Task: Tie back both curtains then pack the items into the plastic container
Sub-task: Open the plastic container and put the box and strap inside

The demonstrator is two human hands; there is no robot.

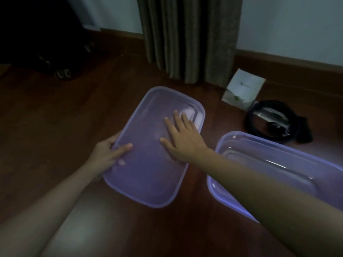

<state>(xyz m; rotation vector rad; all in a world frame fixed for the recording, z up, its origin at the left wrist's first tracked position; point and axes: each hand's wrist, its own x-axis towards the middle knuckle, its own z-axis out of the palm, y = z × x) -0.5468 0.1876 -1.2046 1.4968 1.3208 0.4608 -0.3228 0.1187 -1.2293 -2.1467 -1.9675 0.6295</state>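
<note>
A translucent purple plastic lid (148, 175) lies flat on the dark wooden floor in the middle of the view. My left hand (109, 154) grips its left edge, thumb on top and fingers under the rim. My right hand (182, 139) lies flat on the lid with fingers spread. The matching purple plastic container (274, 156) stands open at the right, partly hidden by my right forearm. Beyond it lie a white paper packet (243, 89) and a black round item in clear wrapping (271, 121). A grey-brown curtain (189, 38) hangs straight to the floor behind.
A dark wheeled piece, likely a suitcase (37, 34), stands at the back left. A pale wall with a wooden skirting board (289, 58) runs behind the curtain. Bare wooden floor (65, 117) stretches left of the lid.
</note>
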